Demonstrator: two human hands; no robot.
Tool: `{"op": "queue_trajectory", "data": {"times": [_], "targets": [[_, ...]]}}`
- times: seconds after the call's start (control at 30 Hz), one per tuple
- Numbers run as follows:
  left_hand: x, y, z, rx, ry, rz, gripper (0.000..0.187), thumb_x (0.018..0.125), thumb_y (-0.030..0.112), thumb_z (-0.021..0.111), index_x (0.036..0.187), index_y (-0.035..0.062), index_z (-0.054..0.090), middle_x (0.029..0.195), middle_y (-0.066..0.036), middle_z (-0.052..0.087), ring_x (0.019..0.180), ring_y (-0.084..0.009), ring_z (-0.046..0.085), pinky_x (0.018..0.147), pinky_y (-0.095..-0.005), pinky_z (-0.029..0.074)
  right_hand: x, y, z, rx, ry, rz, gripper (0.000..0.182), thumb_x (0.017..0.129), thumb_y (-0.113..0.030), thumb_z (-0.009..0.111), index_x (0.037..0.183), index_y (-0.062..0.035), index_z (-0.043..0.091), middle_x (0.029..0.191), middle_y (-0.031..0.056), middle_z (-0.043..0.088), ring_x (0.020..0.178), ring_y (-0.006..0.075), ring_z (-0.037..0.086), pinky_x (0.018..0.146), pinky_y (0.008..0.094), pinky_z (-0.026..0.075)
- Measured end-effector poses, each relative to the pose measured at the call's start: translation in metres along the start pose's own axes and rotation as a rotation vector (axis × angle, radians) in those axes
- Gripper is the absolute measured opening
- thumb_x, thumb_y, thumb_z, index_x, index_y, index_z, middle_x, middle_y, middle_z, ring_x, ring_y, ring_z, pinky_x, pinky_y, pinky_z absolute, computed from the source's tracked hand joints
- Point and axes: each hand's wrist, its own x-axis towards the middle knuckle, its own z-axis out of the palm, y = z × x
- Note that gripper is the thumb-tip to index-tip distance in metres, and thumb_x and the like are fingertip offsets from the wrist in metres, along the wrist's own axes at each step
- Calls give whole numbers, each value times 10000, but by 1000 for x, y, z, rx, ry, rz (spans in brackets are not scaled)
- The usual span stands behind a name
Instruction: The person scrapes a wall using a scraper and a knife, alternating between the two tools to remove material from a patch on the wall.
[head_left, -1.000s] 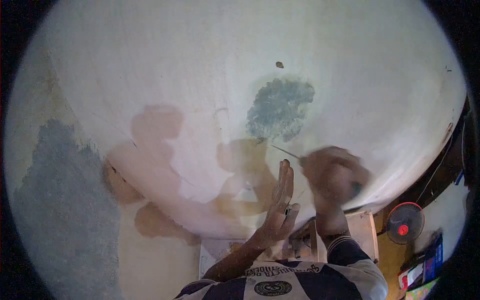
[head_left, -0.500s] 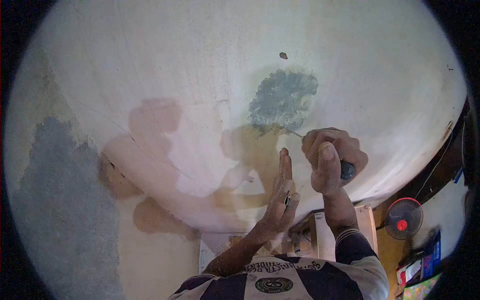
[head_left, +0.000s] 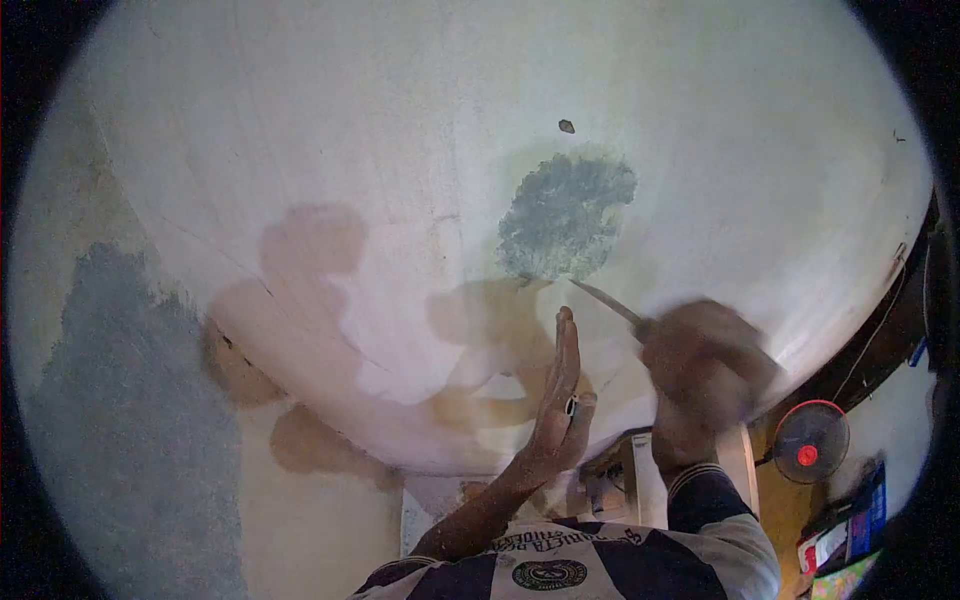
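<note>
Head cam: L hand (head_left: 560,410) is raised, seen nearly edge-on, in front of a big off-white wall surface (head_left: 350,110) that looks curved thru the lens; its fingers are straight, close side by side, pointing up, w/ the hand open and nothing gripped. A dark ring w/ a pale rim (head_left: 571,406) shows on it. Can't tell if the palm touches the wall. R hand (head_left: 705,365), motion-blurred, is up to the right of the L, fingers curled & clamped on a slim, pointed tool w/ a greyish-brown blade (head_left: 608,305); the grip end is hidden in the fist. Blade slants up-left, tip by the lower edge of a rough-edged blue-grey patch (head_left: 568,215), just above the L fingertips; can't tell if tip touches. A small dark spot (head_left: 566,126) sits above the patch. Brownish shadows (head_left: 312,240) fall on the wall, left & centre. Far left, a larger rough-topped grey area (head_left: 130,420). Bottom: black-and-white shirt w/ a round dark emblem (head_left: 549,574), both arms reaching up from it. Lower R: a round fan w/ red rim & red hub (head_left: 811,442), near a pale boxy piece w/ a wood-toned edge (head_left: 648,470), plus blue, red/white & green items (head_left: 862,520), approx. bottom R corner, details unclear.
</note>
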Motion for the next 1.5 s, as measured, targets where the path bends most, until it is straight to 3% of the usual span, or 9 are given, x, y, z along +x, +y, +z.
{"op": "queue_trajectory", "data": {"times": [0.1,0.53,0.63,0.7,0.83,1.03,1.13,1.23,1.5], "targets": [[8,1,3,10,16,34,710,1026,304,374,1539,-55,39,1616,-254,16,1505,-367,42,1202,-445,71,1,8,13,-665,29,65,244,863,-159,659,644,-58,622,659,105,642,572,208,602,553,356,513],[13,-4,6,62,-18,64,707,1024,290,369,1542,-47,23,1612,-266,8,1502,-385,49,1198,-470,83,-10,-15,-28,-99,-138,91,161,854,-222,688,846,-61,675,951,96,661,910,195,618,805,327,523],[-8,-6,8,2,-70,-187,711,1027,294,368,1541,-48,15,1611,-270,8,1500,-392,51,1195,-482,94,-30,-29,9,-600,249,1006,170,852,-227,688,880,-59,683,1024,103,662,989,190,611,851,326,518],[-8,-15,10,-27,-86,-198,713,1028,293,367,1540,-51,9,1610,-272,10,1499,-397,51,1194,-483,100,-28,-30,5,-670,148,1031,143,820,-200,713,815,-62,679,954,94,675,912,199,633,831,328,531],[12,-10,5,64,-57,7,724,1025,302,373,1538,-54,6,1610,-273,16,1498,-404,51,1194,-473,105,-13,-6,-24,-386,-212,135,158,837,-138,649,708,-46,635,787,47,655,794,214,647,776,311,538],[-13,-44,11,191,54,-68,525,1005,299,477,1402,-23,358,1012,-26,523,861,-109,522,762,-274,469,-36,12,-38,-489,-365,424,131,882,-144,617,796,-46,611,874,54,656,819,207,650,789,321,530],[-7,-33,11,216,151,41,390,999,265,493,1295,16,444,977,-22,557,862,-115,564,738,-291,497,-13,22,-34,7,-300,31,202,803,-98,681,634,-86,570,723,75,633,675,218,630,637,340,531],[-47,-64,24,-257,214,-116,291,995,237,489,1206,39,519,883,-28,582,779,-121,583,663,-309,504,4,32,12,-286,-182,-129,307,790,-119,732,568,-95,521,549,70,560,414,246,541,498,313,508],[-54,-63,16,-445,203,-334,252,988,183,492,1158,5,541,896,-24,555,796,-84,527,692,-212,424,-20,56,7,-450,-103,116,195,872,-170,621,692,-100,593,664,54,613,580,228,615,606,339,545]]}}
